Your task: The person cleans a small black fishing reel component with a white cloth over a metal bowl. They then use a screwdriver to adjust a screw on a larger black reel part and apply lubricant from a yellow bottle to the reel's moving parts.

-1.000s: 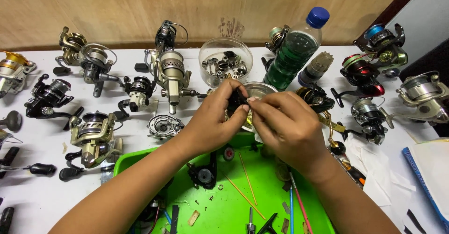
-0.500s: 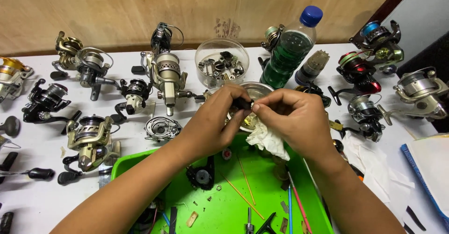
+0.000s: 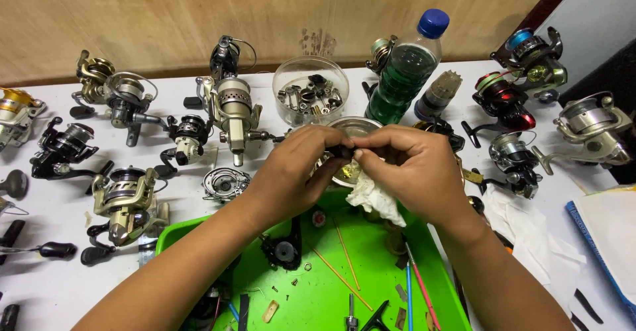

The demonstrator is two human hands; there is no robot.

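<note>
We pinch a small black reel part (image 3: pixel 342 151) between left hand (image 3: pixel 291 175) and right hand (image 3: pixel 411 169), a white rag (image 3: pixel 374 198) just below our fingers; wiping seems underway, needing steady grip.

small black part (image 3: pixel 342 151): mostly hidden between hands' fingertips, kind unclear | metal bowl (image 3: pixel 358 127): largely covered behind hands | reel (image 3: pixel 14 111): cut off far left

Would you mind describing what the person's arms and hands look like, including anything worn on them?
Both forearms are bare up to the frame's edge: no sleeves, gloves, watch or bracelets show. The left hand and the right hand carry no visible rings. The fingernails are short and unpainted, as far as can be seen.
</note>
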